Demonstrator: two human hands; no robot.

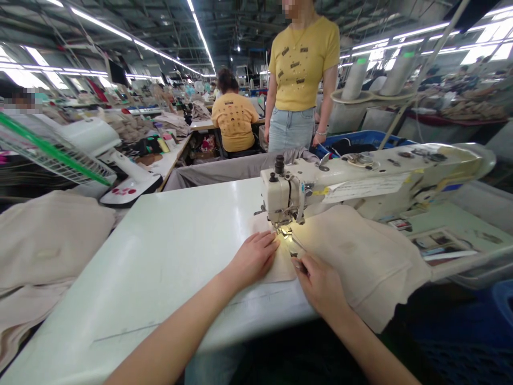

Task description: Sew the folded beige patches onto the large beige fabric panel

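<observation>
A white sewing machine (278, 195) stands on the pale table, its lamp lighting the needle area. A beige cloth piece (278, 274) lies under the presser foot, and more beige fabric (352, 240) spreads to the right of it. My left hand (254, 256) lies flat on the cloth just left of the foot, fingertips close to it. My right hand (323, 283) is closed around a small metal tool (294, 248) with thin prongs, pointing toward the foot. Whether it is tweezers or thread snips I cannot tell.
Beige fabric pieces (52, 240) are piled at the left. A white fan (120, 166) stands beyond the table's left edge. Behind the machine stands a person in a yellow shirt (302, 64); another sits farther back. Thread cones (355, 80) stand at the right.
</observation>
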